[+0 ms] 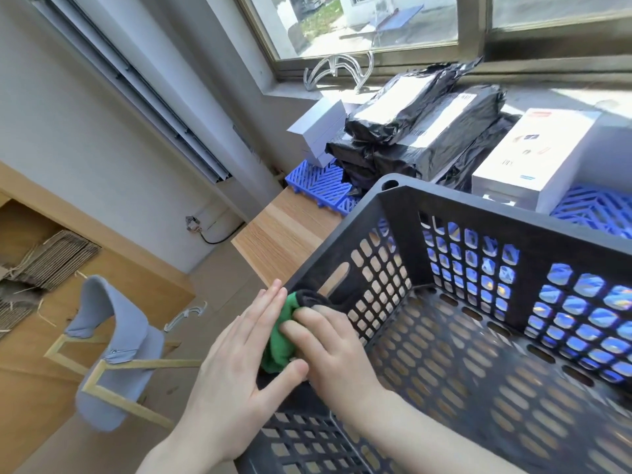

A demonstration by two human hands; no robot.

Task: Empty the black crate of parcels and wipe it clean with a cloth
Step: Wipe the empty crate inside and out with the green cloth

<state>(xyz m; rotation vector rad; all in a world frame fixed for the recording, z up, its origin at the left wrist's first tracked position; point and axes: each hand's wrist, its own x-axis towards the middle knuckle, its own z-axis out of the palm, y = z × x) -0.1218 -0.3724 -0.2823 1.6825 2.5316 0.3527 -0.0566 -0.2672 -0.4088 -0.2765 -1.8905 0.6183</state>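
In the head view, your crate (478,213) fills the lower right, standing on the wooden table (290,230) with nothing inside it; its holed floor and walls are bare. Your hands meet at its left wall. The right hand (328,350) reaches in over the crate and its curled fingers hold the green cloth (278,347) against the top edge of that wall. The left hand (236,367) lies outside the wall, fingers straight and together, thumb spread toward the cloth, gripping nothing. The table's edge slips under the crate just beside your hands, so there is little wood on that side; a bare strip of table opens ahead and to the left, up to the blue mat (321,183). The far rim stands close in front of the parcels (427,131), black bags heaped on the mat under the window (376,25). Their white labels carry print too small to read. A white box (533,155) beside them shows small icons and marks that you cannot make out. Off the table to the left stands a chair (113,354), well apart from the crate.
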